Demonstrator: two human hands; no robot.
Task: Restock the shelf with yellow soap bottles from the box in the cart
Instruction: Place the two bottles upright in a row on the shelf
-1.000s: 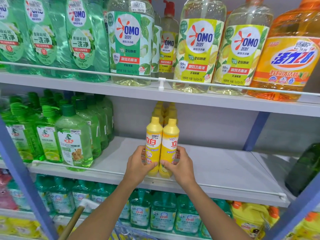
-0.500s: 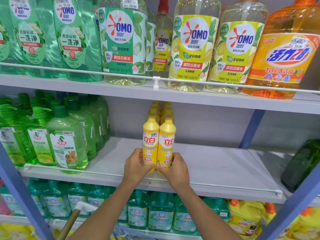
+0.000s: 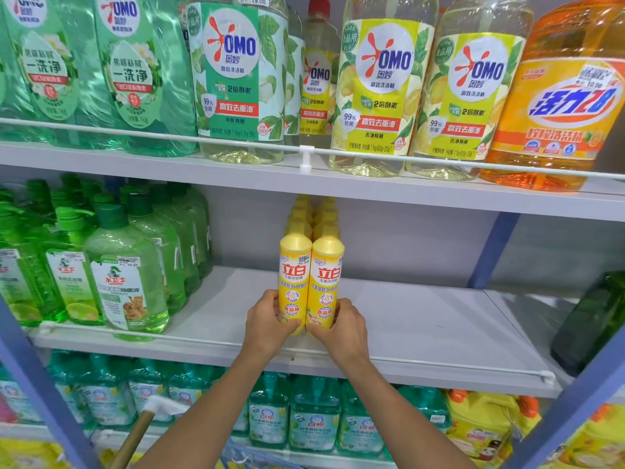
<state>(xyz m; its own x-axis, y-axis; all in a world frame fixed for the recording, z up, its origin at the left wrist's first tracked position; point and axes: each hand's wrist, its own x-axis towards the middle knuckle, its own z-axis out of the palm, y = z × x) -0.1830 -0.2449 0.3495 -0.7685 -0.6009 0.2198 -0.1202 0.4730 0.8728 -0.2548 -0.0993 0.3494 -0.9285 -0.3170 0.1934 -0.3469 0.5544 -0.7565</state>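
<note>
Two yellow soap bottles stand upright side by side at the front of the middle shelf. My left hand grips the lower part of the left yellow bottle. My right hand grips the lower part of the right yellow bottle. Behind them two rows of the same yellow bottles run toward the back wall. The box and the cart are out of view.
Green pump bottles fill the shelf's left part. A dark green bottle leans at the far right. A white wire rail runs along the shelf's front edge. Big OMO bottles stand above, teal bottles below. A wooden handle pokes up at lower left.
Both hands slid down the two yellow bottles and set them lower, upright on the shelf in line with the rows behind. The view shifted slightly.
</note>
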